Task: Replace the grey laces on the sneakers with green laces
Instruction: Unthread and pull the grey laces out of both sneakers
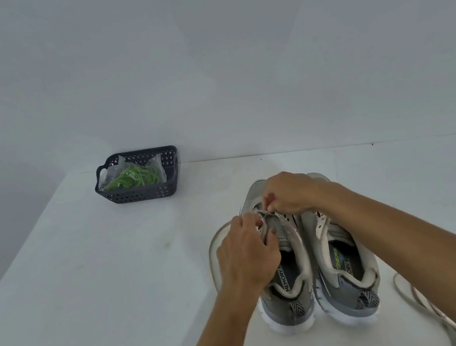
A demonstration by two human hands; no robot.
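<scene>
On a white table, two grey sneakers stand side by side, heels toward the person. The right sneaker looks unlaced, its grey lace lying loose beside it. Over the left sneaker, the left hand and right hand each pinch the lace at the lower eyelets. Pulling evenly, one eyelet at a time, should free it cleanly. Far left, a dark basket holds bagged green laces.
</scene>
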